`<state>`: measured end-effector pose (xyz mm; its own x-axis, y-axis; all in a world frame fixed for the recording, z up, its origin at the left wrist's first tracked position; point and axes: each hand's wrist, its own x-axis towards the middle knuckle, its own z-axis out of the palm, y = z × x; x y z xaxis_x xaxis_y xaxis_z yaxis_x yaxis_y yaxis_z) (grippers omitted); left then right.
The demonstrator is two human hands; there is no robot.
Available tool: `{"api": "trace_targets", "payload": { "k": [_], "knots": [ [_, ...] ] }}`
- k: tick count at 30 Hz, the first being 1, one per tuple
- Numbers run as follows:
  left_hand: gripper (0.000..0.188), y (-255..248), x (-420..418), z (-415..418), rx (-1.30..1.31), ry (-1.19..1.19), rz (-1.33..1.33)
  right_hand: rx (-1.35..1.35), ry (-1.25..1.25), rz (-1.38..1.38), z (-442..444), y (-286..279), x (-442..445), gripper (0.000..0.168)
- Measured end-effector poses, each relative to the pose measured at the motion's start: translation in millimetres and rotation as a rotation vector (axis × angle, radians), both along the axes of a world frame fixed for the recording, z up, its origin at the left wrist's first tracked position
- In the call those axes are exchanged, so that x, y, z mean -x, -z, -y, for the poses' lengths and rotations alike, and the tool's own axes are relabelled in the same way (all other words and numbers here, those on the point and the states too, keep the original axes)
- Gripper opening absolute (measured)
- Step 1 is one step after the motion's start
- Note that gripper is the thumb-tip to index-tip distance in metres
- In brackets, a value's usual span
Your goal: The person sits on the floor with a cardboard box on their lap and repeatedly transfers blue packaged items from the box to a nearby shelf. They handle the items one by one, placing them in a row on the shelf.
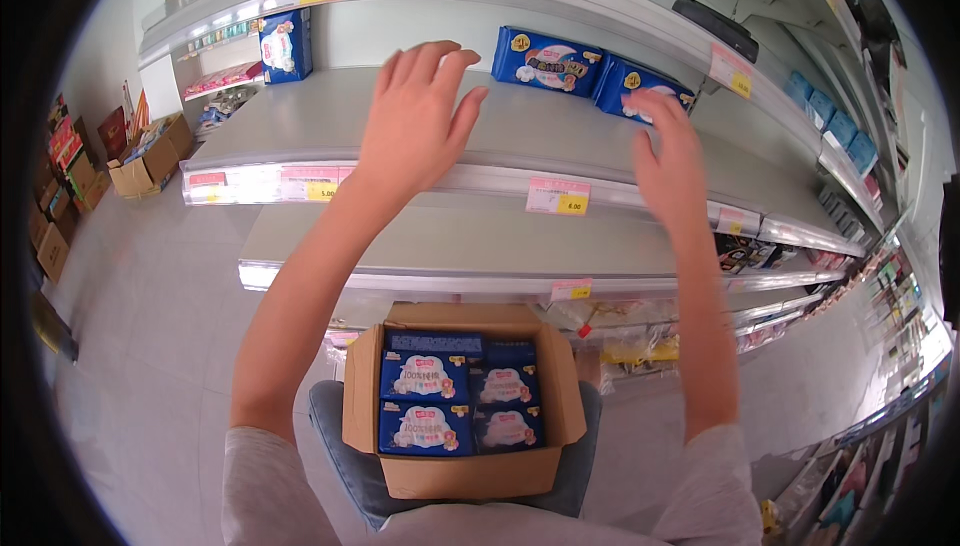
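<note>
My left hand [424,114] reaches over the metal shelf [300,122], fingers apart, holding nothing. My right hand [667,148], slightly blurred, is raised in front of a blue soft pack [637,88] and covers part of it; its fingers look apart, and no grasp shows. Another blue pack [546,62] lies just left of that one, near the shelf's back. A third blue pack [286,47] stands upright at the shelf's left end. On my lap sits an open cardboard box [472,477] holding several blue packs [425,377] in two columns.
Price tags line the shelf edges [559,195]. A lower shelf [450,238] runs between my arms, above the box. At the left on the floor stands a carton [154,156] of goods, with more boxes beyond. A black object [716,26] is at the upper right.
</note>
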<state>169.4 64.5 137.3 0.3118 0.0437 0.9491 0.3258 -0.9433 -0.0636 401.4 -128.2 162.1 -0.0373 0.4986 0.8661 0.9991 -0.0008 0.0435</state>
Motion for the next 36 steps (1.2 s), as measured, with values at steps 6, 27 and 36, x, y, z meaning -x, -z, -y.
{"api": "trace_targets", "payload": {
  "k": [6,27,36],
  "knots": [
    [0.039,13.6,-32.0,-7.8,0.272,-0.116,-0.148,0.231,0.456,-0.114,-94.7,-19.2,-149.9,0.065],
    [0.022,17.9,-31.3,-8.5,0.268,0.018,-0.038,0.127,0.151,0.122,4.9,-3.0,-96.6,0.064],
    [0.044,123.8,55.2,97.6,0.177,0.419,0.059,-0.451,-0.125,-0.159,152.6,134.6,77.4,0.064]
  ]
}}
